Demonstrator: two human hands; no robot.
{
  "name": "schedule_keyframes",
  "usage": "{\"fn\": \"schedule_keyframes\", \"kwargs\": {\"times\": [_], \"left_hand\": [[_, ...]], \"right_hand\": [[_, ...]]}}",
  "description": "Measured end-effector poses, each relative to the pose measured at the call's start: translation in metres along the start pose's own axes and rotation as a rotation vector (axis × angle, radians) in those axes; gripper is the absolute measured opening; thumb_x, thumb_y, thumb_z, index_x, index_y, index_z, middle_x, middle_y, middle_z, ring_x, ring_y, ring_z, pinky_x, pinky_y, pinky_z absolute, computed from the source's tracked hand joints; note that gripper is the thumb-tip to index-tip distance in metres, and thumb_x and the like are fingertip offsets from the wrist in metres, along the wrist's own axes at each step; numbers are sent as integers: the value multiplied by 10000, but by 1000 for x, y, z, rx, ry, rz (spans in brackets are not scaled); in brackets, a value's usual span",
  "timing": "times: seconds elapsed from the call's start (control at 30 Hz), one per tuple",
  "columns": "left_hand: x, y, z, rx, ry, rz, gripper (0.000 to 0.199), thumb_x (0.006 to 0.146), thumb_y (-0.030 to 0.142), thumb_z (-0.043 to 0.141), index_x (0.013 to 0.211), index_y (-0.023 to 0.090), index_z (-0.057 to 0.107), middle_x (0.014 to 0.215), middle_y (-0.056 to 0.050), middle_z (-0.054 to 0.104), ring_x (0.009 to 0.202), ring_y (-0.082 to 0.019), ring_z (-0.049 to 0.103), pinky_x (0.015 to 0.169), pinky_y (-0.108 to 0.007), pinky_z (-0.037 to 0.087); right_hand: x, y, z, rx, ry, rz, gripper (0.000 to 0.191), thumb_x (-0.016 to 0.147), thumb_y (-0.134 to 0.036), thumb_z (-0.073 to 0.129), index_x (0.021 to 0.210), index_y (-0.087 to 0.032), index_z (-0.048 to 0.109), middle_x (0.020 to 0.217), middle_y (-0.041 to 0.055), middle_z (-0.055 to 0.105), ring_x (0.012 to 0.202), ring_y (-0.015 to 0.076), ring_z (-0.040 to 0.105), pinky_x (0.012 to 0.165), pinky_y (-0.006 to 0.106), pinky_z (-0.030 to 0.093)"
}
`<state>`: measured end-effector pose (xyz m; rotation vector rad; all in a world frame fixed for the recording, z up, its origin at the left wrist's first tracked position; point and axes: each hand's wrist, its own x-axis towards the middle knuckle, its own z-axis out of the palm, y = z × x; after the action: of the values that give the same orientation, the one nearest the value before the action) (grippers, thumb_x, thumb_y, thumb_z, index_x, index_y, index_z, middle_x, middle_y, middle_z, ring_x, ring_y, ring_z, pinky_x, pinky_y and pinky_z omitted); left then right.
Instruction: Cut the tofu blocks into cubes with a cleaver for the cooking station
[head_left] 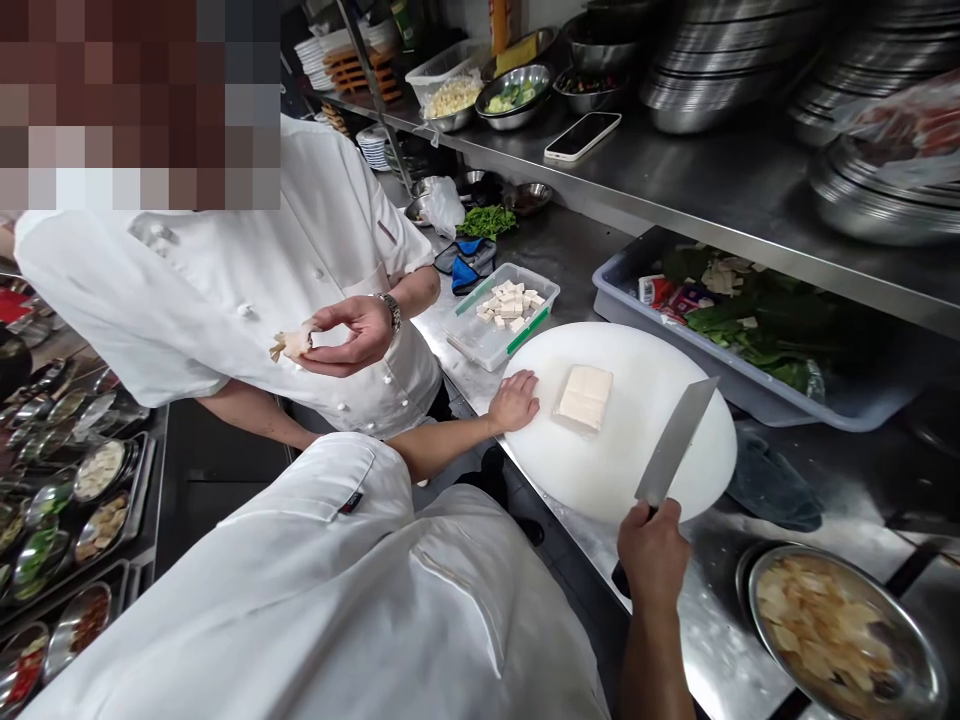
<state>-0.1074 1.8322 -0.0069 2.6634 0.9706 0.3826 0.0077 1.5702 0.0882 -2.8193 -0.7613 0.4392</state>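
Note:
My right hand is wrapped round the dark handle of a kitchen knife. The broad blade slants up and away over the right side of a round white cutting board. On the board lies a pale block of tofu, apart from the blade, with a line across it. My left hand rests on the board's left edge, fingers stretched out and holding nothing. Behind the board sits a clear plastic container with a green clip, holding tofu cubes.
A person in white stands at the left, a small pale piece of food between their fingers. Right of the board are a grey tub of greens and scraps and a metal bowl of pale slices. A shelf overhangs the counter.

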Motion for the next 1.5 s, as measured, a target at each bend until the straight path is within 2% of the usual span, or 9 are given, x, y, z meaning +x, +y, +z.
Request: {"fn": "schedule_keyframes", "kwargs": {"times": [0.43, 0.67, 0.9, 1.1, 1.5], "left_hand": [[-1, 1, 0, 5, 3, -13, 473, 961, 288, 515, 1418, 168, 533, 1559, -142, 500, 1484, -280, 412, 1212, -477, 377], [-1, 1, -1, 14, -4, -5, 469, 965, 291, 513, 1409, 140, 536, 1556, -155, 499, 1478, -290, 416, 1210, -472, 378], [-1, 3, -2, 4, 2, -11, 465, 953, 286, 527, 1403, 169, 537, 1559, -147, 496, 1490, -284, 407, 1211, -484, 378], [-2, 2, -2, -9, 36, 19, 463, 940, 282, 546, 1377, 129, 550, 1518, -181, 529, 1454, -303, 448, 1181, -488, 413], [-3, 4, -3, -6, 18, 14, 435, 947, 291, 534, 1354, 142, 572, 1537, -166, 522, 1476, -291, 428, 1198, -482, 399]], "right_hand": [[1, 3, 1, -12, 2, -22, 341, 1024, -284, 391, 1220, -62, 560, 725, 155, 699, 724, 341, 713, 674, 378, 500], [-1, 2, -1, -12, -2, -20, 338, 1025, -275, 394, 1213, -47, 558, 760, 196, 714, 741, 355, 719, 666, 374, 491], [1, 0, -3, -34, -26, 3, 323, 1038, -294, 398, 1215, -72, 552, 766, 169, 711, 748, 348, 724, 667, 369, 493], [6, 6, -1, -57, -45, -5, 313, 1048, -308, 374, 1197, -97, 551, 761, 148, 710, 747, 342, 729, 703, 377, 510], [5, 4, -2, -59, -52, 2, 385, 1049, -322, 353, 1240, -60, 560, 785, 194, 721, 746, 368, 732, 713, 415, 531]]}}
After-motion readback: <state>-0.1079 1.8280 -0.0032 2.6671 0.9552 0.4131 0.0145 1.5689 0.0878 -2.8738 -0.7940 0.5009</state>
